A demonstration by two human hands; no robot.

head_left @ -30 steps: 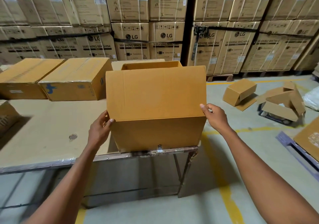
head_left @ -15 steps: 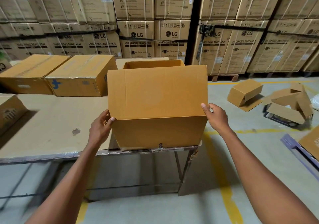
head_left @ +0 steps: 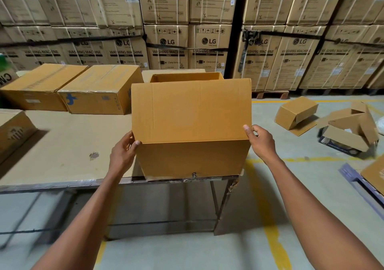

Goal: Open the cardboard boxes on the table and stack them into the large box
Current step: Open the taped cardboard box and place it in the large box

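Smooth corrugated box [head_left: 191, 128] w/ raised flap, left hand [head_left: 122, 155] & right hand [head_left: 260, 143] pinching edges

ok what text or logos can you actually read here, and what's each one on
"LG": stacked cartons behind the table
"WASHING MACHINE": same cartons, under the logo
"CAUTION": small print low on those cartons
"CM", cut off: white sign at far left
Blue mark, no letters: closed box on the table
Carton stickers and fine print: too blurred
Open box in both hands: no print
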